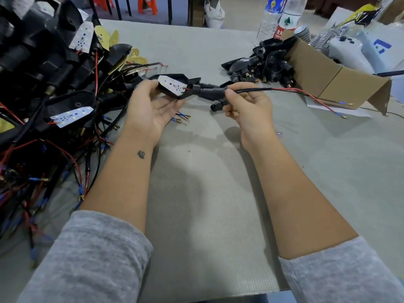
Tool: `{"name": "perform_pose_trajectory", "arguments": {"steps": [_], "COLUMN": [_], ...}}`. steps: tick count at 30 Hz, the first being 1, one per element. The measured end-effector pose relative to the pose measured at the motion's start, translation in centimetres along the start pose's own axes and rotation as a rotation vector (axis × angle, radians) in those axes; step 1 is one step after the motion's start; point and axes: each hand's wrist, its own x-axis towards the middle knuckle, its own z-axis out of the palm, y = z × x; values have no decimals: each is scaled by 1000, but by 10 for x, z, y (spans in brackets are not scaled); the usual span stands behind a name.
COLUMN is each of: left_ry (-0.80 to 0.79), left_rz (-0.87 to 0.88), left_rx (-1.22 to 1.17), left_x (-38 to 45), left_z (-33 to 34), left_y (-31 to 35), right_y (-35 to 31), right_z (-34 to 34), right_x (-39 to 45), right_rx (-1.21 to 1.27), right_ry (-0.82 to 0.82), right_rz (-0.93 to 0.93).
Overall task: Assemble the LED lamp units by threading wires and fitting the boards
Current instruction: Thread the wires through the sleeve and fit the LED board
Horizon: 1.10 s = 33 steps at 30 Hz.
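My left hand holds a black lamp housing with a white LED board lying in it, thumb and fingers curled round its edge. From the housing a black stem runs right to my right hand. That hand pinches the black sheathed cable where it leaves the stem, and a second black stem piece pokes out below its fingers. The cable ends in red and black wires with blue-sleeved brass terminals lying on the grey table.
A big pile of finished black lamp units with boards and tangled wires fills the left side. A heap of empty black housings spills from a cardboard box at the right. Water bottles stand at the back. Loose terminals lie near my left hand.
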Motion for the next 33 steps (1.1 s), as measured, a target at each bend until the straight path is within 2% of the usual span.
{"name": "perform_pose_trajectory", "arguments": {"steps": [5, 8, 14, 17, 23, 27, 33], "left_ry": [108, 160, 80, 60, -86, -153, -170], "left_rz": [88, 121, 108, 120, 116, 131, 108], "left_rx": [34, 88, 19, 53, 305, 257, 225], "left_x": [6, 9, 9, 9, 6, 4, -5], "left_z": [-4, -7, -7, -5, -3, -7, -8], "left_y": [-1, -1, -3, -6, -11, -12, 0], "right_y": [0, -1, 2, 8, 3, -2, -8], "right_z": [6, 8, 16, 22, 31, 40, 51], "right_x": [-7, -12, -17, -21, -24, -34, -45], "right_rx": [-281, -357, -540, -657, -1046, -1092, -1113], "right_ry": [-158, -289, -590, -607, -671, -650, -612], "right_rz": [-102, -130, -134, -256, -440, -506, -564]}}
